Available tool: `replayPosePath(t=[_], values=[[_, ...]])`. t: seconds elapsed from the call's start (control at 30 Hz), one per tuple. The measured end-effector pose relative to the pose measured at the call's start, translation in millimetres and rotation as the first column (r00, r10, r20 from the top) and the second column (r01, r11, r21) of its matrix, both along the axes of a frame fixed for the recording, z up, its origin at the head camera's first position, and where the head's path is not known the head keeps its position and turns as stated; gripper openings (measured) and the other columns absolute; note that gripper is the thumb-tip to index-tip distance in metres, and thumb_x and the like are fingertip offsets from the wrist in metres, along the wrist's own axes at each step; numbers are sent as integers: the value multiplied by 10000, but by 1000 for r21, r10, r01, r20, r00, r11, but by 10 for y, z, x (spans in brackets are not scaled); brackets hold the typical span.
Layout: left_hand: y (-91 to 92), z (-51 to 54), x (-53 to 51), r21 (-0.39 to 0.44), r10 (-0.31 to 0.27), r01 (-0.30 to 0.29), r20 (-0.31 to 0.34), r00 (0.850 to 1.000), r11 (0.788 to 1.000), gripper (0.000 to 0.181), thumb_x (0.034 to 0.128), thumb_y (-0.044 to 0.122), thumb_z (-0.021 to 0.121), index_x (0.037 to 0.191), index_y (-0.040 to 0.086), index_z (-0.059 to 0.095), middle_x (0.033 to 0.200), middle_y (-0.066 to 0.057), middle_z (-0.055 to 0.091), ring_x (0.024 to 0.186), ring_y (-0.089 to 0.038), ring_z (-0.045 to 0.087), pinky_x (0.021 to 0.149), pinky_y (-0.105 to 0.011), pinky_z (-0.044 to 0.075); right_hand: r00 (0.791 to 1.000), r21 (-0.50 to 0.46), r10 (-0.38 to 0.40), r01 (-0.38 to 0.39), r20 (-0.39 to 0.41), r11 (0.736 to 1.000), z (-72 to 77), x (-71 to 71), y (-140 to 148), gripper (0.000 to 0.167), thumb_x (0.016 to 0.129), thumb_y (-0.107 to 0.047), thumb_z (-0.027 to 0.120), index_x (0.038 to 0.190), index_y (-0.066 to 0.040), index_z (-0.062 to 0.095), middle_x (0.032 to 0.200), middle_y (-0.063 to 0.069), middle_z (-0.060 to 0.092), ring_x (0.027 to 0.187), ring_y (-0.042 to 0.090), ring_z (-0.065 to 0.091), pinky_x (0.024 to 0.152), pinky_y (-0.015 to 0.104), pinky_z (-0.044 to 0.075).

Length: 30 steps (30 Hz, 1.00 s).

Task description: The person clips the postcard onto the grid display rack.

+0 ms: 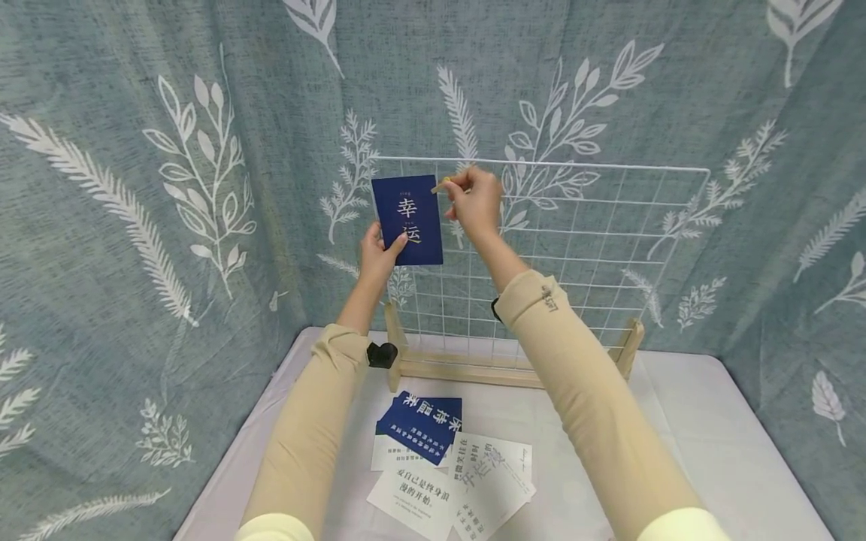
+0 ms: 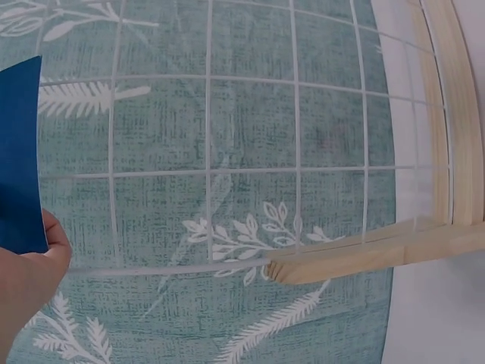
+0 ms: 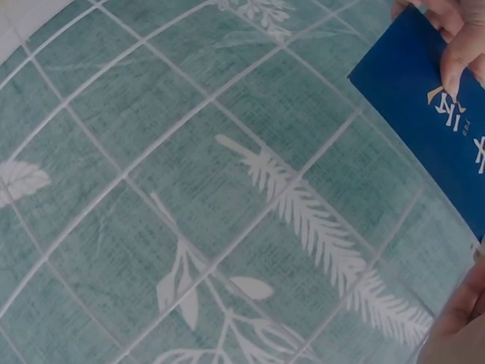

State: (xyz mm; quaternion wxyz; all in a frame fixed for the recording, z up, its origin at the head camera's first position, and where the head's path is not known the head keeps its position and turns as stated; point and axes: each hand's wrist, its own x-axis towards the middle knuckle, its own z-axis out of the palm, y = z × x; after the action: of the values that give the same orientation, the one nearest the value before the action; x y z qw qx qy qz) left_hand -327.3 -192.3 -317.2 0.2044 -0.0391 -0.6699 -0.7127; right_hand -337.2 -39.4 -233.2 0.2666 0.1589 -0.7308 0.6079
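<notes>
Up against the upper left of the white wire grid (image 1: 534,250) is a dark blue card (image 1: 428,218) printed with large pale characters. My left hand (image 1: 379,252) grips the card by its lower left, thumb across the front and fingers behind. At the card's top right corner, my right hand (image 1: 479,197) pinches a small wooden clip (image 1: 437,185) with a yellow bit on it. Whether the clip bites the card or the wire cannot be made out. In the right wrist view the card (image 3: 413,80) slants across the upper right, and the clip is mostly hidden.
Wooden feet (image 1: 395,347) and a wooden bar (image 1: 473,371) hold the grid upright on a white-covered table (image 1: 683,451). In front lie another blue card (image 1: 426,424) and several white cards (image 1: 414,496), overlapping. A leaf-patterned curtain (image 1: 271,150) hangs close behind and at both sides.
</notes>
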Motion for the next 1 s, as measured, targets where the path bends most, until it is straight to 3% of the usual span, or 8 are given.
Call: replayPosePath(t=[0.07,0.23,0.3,0.57,0.63,0.8,0.87,1.0], values=[[-21,-44,-41,21,-29,29,-20,999,999,370,879,23,631,1229,-12,518,910,-135,721,689,-70,685,710,-233,570,1000,-22,-3,2,-1,1000,-10,-2,-4,131,858,2,646,885,129,624,636,60,558,349,-40,466,393,127,450],[-183,-466,-580,102,-144,163,-175,974,981,357,819,124,730,1141,85,580,941,-128,731,806,-224,719,721,-309,589,1000,-95,-15,13,-22,995,-29,-24,4,139,867,2,635,866,141,623,626,76,566,353,-47,478,404,132,469],[-178,-498,-651,82,-116,130,-157,981,988,352,836,113,711,1157,74,572,971,-155,722,835,-240,716,750,-327,586,1000,-104,-11,8,-24,995,-27,-34,11,141,868,4,633,863,145,622,616,67,557,354,-45,482,405,132,470],[133,156,40,-29,3,-2,54,999,1000,342,906,6,581,1232,-54,500,1092,-285,645,639,9,635,647,-156,532,1000,-115,-4,6,21,993,-24,-54,6,144,880,-1,618,877,142,604,612,30,523,370,-39,496,428,135,484],[72,34,-138,-26,-16,17,27,1000,1000,369,887,59,632,1229,-19,517,1021,-233,690,647,-30,662,637,-174,542,1000,-126,-10,14,29,992,-40,-59,-13,144,882,-1,614,879,142,600,627,58,532,374,-35,496,430,134,485],[-237,-685,-1170,-2,-29,29,-128,991,1000,413,774,252,774,1145,192,603,857,-12,739,725,-155,715,656,-264,583,998,-89,-47,50,39,995,-34,-75,-46,140,888,1,607,904,141,608,649,106,558,374,-33,486,425,131,481],[-227,-676,-1199,5,21,-21,-132,991,1000,394,779,218,772,1138,188,610,862,-40,739,725,-171,715,651,-263,582,997,-57,-45,48,56,997,-24,-79,-40,136,890,11,600,938,138,607,672,146,582,372,-32,480,428,135,485],[29,-185,-598,-20,196,-197,-36,980,980,384,830,66,706,1181,57,551,897,-192,710,689,-169,688,615,-230,539,996,35,-37,34,78,999,-20,-85,3,176,899,7,584,1035,118,602,760,253,636,369,-23,461,426,139,480]])
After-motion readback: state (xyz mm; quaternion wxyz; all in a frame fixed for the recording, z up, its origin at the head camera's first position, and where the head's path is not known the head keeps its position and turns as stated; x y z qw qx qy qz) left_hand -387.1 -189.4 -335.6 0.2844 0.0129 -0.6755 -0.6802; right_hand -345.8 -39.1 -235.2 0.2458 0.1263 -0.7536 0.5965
